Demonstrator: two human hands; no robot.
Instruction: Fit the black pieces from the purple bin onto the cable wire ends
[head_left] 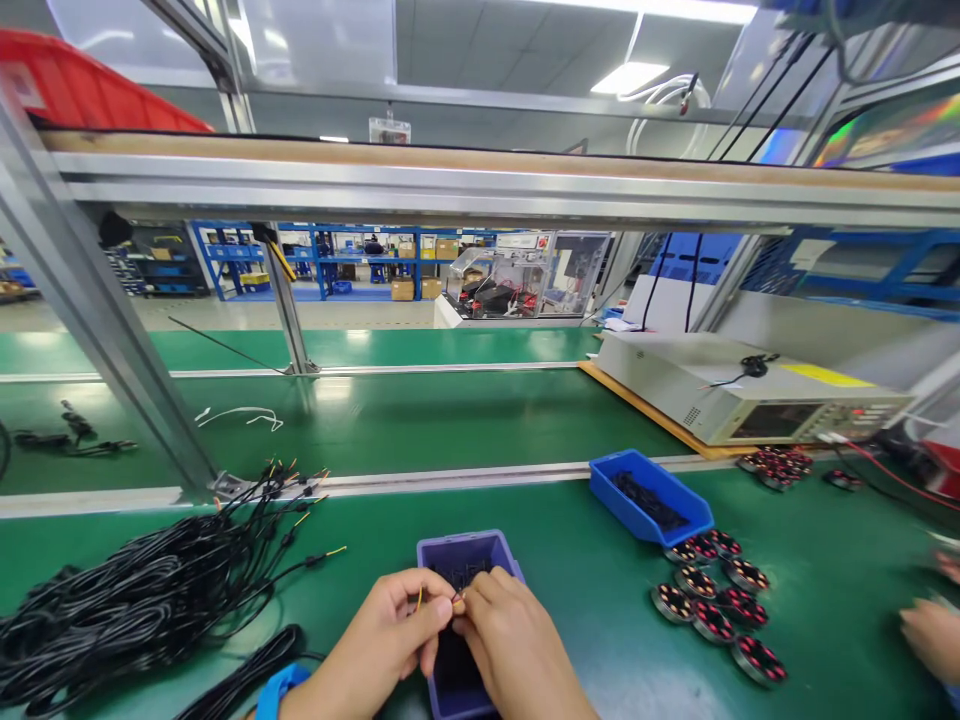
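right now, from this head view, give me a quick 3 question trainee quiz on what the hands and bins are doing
1. True or false: the left hand and right hand meet over the purple bin.
2. Which lies to the person's left on the green table? A) the pile of black wires B) the round wound coils C) the blue bin
3. Fill in: the thin wire end pinched at the fingertips is ____ in colour.

Key: 1 true. 2 A. 3 yellow. The blue bin and the coils lie to the right, as does the beige instrument box, near another person's hand.
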